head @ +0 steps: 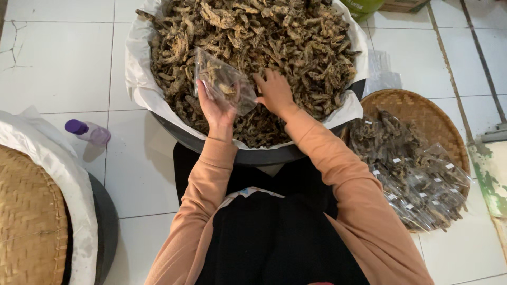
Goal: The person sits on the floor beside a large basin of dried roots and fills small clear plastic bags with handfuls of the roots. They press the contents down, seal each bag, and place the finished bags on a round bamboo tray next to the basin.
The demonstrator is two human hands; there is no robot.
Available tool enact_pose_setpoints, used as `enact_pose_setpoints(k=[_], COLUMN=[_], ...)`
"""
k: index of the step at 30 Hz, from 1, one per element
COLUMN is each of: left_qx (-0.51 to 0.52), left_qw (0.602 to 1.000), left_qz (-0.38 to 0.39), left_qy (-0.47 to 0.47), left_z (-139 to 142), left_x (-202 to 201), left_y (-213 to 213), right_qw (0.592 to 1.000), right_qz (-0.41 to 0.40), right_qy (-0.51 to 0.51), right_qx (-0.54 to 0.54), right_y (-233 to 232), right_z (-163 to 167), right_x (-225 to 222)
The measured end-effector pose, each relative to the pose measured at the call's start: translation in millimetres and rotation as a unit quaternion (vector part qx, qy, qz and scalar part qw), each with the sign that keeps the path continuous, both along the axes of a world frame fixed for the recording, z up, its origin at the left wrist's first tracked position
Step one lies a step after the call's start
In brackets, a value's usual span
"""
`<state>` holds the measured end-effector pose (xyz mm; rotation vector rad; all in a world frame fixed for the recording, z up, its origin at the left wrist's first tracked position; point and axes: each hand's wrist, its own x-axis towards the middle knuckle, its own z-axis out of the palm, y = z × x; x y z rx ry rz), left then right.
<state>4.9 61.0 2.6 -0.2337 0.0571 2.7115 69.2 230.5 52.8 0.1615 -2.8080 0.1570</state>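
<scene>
Clear plastic bag (224, 79), part-filled, was pinched upright in left hand (214, 108) over the heaped tub (174, 132). Right hand (274, 91) lay open-fingered, clutching dried snack pieces (296, 42). Risk: loose grip tilting bag, pieces spilling onto the floor.

Place: home food-packing spot on a floor.
Signs: white tiled floor (63, 63), paper-lined black basin (248, 155) of dried brown snack pieces (253, 37), round woven bamboo tray (417, 108) of filled clear bags (417, 174).

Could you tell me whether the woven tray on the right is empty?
No, the woven tray holds a pile of filled clear packets.
</scene>
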Motion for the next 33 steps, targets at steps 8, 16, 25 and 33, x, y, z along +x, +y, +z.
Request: enact_pose_setpoints(k=[8,16,25,33], left_qx=[0.06,-0.004,-0.035,0.002], left_qw=[0.998,0.998,0.995,0.982], left_qz=[-0.001,-0.028,-0.009,-0.042], left_qy=[-0.035,-0.055,0.088,0.182], left_z=[2,12,19,54], left_x=[-15,0,15,26], left_y=[-7,9,1,-29], right_qw=[0.885,0.932,0.913,0.949], right_qz=[-0.02,0.107,0.079,0.126], right_qy=[0.123,0.182,0.133,0.205], right_qx=[-0.449,-0.296,-0.377,-0.204], right_y=[18,-37,-55,-54], right_z=[36,91,86,92], right_x=[12,89,41,51])
